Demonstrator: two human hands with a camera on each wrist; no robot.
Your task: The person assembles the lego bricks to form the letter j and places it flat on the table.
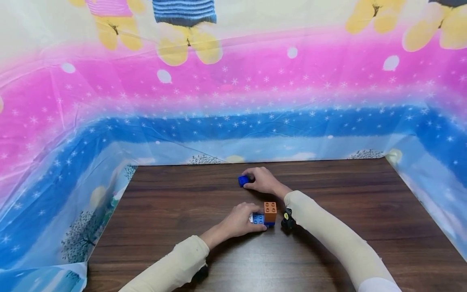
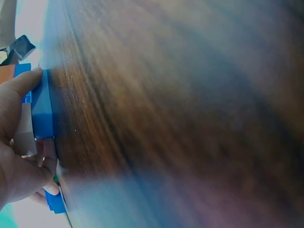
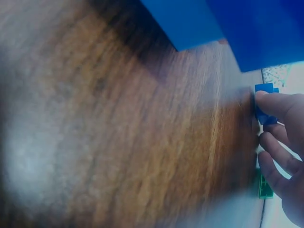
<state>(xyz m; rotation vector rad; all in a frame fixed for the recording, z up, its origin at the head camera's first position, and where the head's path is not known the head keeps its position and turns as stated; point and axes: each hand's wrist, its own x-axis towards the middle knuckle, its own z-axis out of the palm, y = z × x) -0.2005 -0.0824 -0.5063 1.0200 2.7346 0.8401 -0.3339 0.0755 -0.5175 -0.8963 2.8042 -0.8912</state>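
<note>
My left hand grips a stack of toy building bricks on the table. In it I see a light blue studded brick, a tall orange brick on dark blue at its right end, and a white piece near the palm. My right hand pinches a small dark blue brick farther back, apart from the stack. In the right wrist view, thumb and fingers hold that blue brick, while large blue bricks fill the top edge.
A green brick shows past the right fingers in the right wrist view. The dark wood table is bordered at the back and sides by a hanging printed cloth. A black wrist device sits by the right cuff, close to the stack.
</note>
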